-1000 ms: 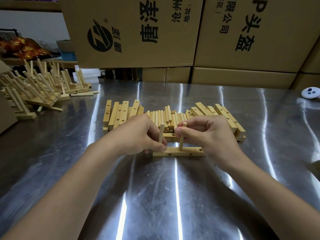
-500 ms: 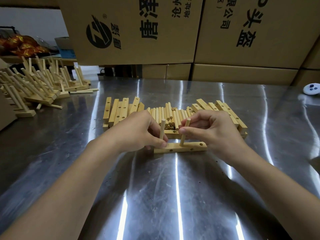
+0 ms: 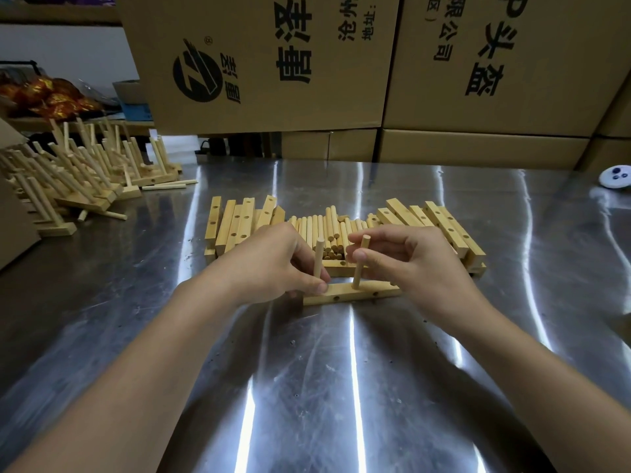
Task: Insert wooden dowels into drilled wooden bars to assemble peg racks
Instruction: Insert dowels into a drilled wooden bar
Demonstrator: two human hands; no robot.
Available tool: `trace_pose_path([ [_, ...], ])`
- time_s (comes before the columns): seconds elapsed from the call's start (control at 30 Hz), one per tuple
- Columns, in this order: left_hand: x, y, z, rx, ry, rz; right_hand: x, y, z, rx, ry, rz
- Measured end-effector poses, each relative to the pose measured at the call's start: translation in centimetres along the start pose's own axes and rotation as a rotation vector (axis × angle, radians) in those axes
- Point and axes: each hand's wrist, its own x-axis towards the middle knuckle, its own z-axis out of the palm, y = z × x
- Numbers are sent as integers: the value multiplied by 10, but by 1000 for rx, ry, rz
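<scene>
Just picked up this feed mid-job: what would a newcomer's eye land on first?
Centre: the left hand holds a round wooden dowel standing at the left end of a pale drilled wooden bar on the shiny steel table, while the right hand pinches a second upright dowel beside it. Behind lies a heap of loose dowels and drilled bars; finished peg racks pile up at far left.

Bar ends covered
The left hand [image 3: 269, 264] and right hand [image 3: 416, 264] partly cover both ends of the pale drilled wooden bar [image 3: 345, 294].
</scene>
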Motion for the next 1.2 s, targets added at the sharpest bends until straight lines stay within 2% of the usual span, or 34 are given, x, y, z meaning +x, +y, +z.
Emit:
trace_pose_path([
  [0.3,-4,5,0,67,39,4,-2,3,8,-150,156,-44],
  [0.47,-5,4,-2,117,90,14,-9,3,9,-251,155,-71],
  [0.6,-5,-7,-13,170,180,-29,-4,-5,-3,-93,397,-133],
  [0.63,-5,-9,-15,173,199,-34,-2,-6,-7,-108,460,-141],
  [0.7,-6,-9,-15,161,221,-37,-1,-4,-14,-288,522,-174],
  [0.83,-5,-9,-15,164,217,-43,-2,8,-13,-786,399,-237],
  [0.9,-5,-12,-18,154,209,-61,-1,14,-12,-923,317,-224],
  [1.07,-4,-15,-21,140,195,-89,0,24,-12,-1059,193,-155],
  [1.2,-6,-13,-19,150,201,-102,4,29,-12,-1048,193,-156],
])
